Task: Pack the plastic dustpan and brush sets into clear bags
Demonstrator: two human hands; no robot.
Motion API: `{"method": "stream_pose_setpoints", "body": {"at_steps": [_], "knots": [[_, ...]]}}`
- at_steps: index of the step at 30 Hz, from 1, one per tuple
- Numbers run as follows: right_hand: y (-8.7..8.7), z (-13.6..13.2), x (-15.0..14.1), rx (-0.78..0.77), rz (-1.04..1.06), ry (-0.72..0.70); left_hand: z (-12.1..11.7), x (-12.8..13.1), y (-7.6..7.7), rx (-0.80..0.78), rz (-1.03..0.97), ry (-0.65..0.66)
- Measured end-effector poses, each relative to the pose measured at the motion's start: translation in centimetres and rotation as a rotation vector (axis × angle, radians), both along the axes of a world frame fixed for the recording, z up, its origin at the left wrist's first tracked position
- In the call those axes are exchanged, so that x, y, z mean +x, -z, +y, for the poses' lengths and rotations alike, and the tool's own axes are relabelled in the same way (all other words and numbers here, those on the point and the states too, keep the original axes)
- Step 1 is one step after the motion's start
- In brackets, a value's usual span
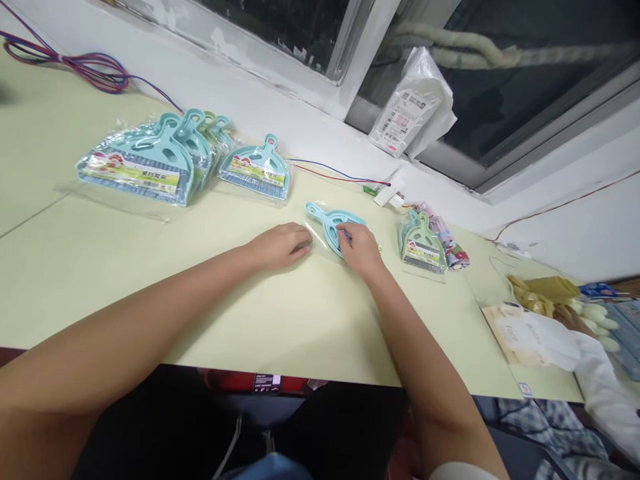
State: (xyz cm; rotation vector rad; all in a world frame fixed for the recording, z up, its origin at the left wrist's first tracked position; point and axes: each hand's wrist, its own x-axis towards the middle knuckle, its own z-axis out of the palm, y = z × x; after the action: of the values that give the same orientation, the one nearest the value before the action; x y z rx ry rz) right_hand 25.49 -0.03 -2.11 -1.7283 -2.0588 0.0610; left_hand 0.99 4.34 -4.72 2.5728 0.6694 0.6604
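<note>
Forearms (200,297) stretch forward, left fingers (296,233) curled, thumb (301,253) slightly apart, right fingers (345,229) clamped on a blue dustpan (327,217).

The person is wearing a whitish sleeve (463,471) high on the right arm (430,373), leaving forearm and right hand (361,250) bare. The left arm (150,320) and left hand (281,247) are also showing bare. Black clothing (130,427) is covering the lap; a thin pale cord (229,448) is hanging over it, and some blue material (274,467), cut off, is showing below.
</note>
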Motion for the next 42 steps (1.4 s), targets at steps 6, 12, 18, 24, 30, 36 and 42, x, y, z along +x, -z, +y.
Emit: {"method": "stream_pose_setpoints", "body": {"at_steps": [6, 12, 18, 24, 30, 36, 42], "knots": [[-1.6, 5.1, -0.2, -0.234, -0.125, 0.029, 0.1, -0.1, 0.4, 0.029, -0.009, -0.017], [-2.0, 5.8, 0.0, -0.265, -0.147, 0.035, 0.4, -0.2, 0.3, -0.017, -0.131, -0.117], [-5.2, 3.6, -2.2, -0.136, -0.211, -0.127, 1.1, -0.3, -0.2, -0.207, -0.432, -0.385], [-6.2, 1.5, -4.8, -0.028, -0.278, -0.213, 1.8, -0.4, 0.0, -0.442, -0.529, -0.245], [-5.4, 1.9, -3.7, -0.065, -0.181, -0.248, 2.0, 0.2, 0.0, -0.466, -0.588, -0.232], [-5.2, 2.8, -2.6, -0.127, -0.123, -0.235, 2.1, 1.0, 0.3, -0.568, -0.584, -0.238], [-5.2, 3.2, -1.9, -0.172, -0.115, -0.228, 2.4, 1.5, 1.2, -0.576, -0.55, -0.226]]}}
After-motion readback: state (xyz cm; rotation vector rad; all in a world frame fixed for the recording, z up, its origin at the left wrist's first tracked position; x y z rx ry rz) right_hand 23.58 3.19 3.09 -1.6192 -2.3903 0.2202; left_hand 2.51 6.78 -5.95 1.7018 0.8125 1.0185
